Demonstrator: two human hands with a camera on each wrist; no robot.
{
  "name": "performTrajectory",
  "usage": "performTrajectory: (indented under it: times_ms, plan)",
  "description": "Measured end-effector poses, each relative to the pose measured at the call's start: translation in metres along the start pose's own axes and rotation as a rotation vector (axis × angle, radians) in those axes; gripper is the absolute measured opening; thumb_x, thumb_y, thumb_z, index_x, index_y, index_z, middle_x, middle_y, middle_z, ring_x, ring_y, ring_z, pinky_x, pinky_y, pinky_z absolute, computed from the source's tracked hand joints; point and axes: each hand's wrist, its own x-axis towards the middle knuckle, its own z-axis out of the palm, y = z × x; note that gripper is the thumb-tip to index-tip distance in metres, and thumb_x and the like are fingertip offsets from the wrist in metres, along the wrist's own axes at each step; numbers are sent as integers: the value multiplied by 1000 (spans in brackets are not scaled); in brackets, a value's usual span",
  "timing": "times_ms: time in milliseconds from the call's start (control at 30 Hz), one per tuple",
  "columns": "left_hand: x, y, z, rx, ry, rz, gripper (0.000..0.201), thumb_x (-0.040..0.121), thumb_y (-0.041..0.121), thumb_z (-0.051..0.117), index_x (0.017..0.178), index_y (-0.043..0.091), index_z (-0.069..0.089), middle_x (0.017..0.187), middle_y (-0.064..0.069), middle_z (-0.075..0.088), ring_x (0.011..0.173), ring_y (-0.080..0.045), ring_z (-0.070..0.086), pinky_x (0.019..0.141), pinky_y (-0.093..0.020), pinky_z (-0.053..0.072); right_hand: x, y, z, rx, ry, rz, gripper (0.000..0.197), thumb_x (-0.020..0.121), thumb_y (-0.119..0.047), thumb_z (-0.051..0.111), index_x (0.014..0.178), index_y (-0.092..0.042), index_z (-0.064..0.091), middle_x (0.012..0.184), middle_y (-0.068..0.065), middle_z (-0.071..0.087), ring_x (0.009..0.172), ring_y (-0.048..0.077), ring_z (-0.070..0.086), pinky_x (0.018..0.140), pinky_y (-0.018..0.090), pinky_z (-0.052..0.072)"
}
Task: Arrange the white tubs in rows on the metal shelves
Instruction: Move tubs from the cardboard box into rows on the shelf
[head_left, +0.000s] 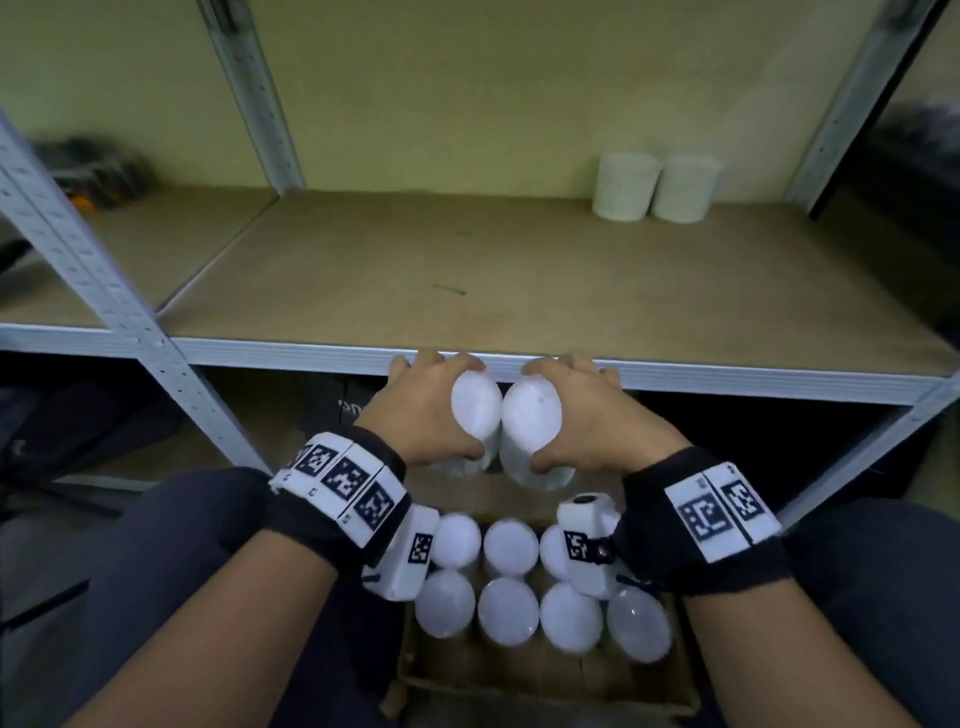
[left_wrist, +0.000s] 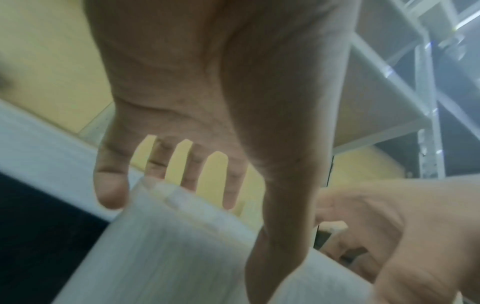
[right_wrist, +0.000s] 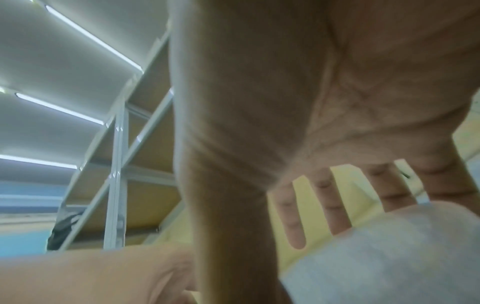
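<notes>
- Here the left hand grips one white tub, thumb on the near side and fingers spread across the far side.
- The right hand grips a second white tub the same way, its fingers splayed apart over the tub's wall.
- Both held tubs are tilted, their round ends facing the head camera, and they touch each other side by side, just in front of the metal shelf edge and below its brown board.
- Two more white tubs stand upright and touching at the back right of that shelf, near the rear upright.
- A cardboard box sits below the hands, between the person's knees, holding further white tubs in rows, packed close together.
- Each wrist wears a dark band with white coded tags.
- A dark blurred object lies on the neighbouring shelf at the far left.
</notes>
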Motion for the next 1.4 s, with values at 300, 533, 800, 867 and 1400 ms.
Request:
performTrajectory:
  times_ms: [300,533,800,867,1400]
  plan:
    - [10,46,-63,-125,316,75,62,61,47,75,117,30,53,124,4,54,106,-14,40,91,-25,26,-9,8,-60,279,458,-122,56,66,-20,79,116,-25,55,124,-5,44,121,15,41,88,20,30]
    - [38,62,-59,-175,319,50,53,66,46,73,113,28,57,125,2,53,115,-21,39,91,-26,28,18,27,-56,339,654,-97,39,66,-18,79,104,-22,68,124,-1,56,121,21,49,100,23,35]
    - [58,58,-32,-253,358,53,47,74,43,68,116,27,54,123,9,52,115,-24,38,89,-24,29,41,45,-37,245,711,-87,39,74,-25,77,111,-22,68,128,-1,59,127,22,45,104,19,24]
    - [60,56,-32,-246,339,61,47,75,43,67,117,27,54,126,9,51,116,-25,38,90,-26,32,42,46,-38,236,710,-94,39,74,-26,77,111,-21,68,127,-1,60,128,22,45,108,23,25]
    - [32,55,-47,-114,343,164,28,89,23,56,115,20,62,125,0,54,124,-18,41,94,-23,34,12,41,-45,124,726,-132,16,85,-11,62,98,-12,71,106,1,66,107,19,57,85,10,29]
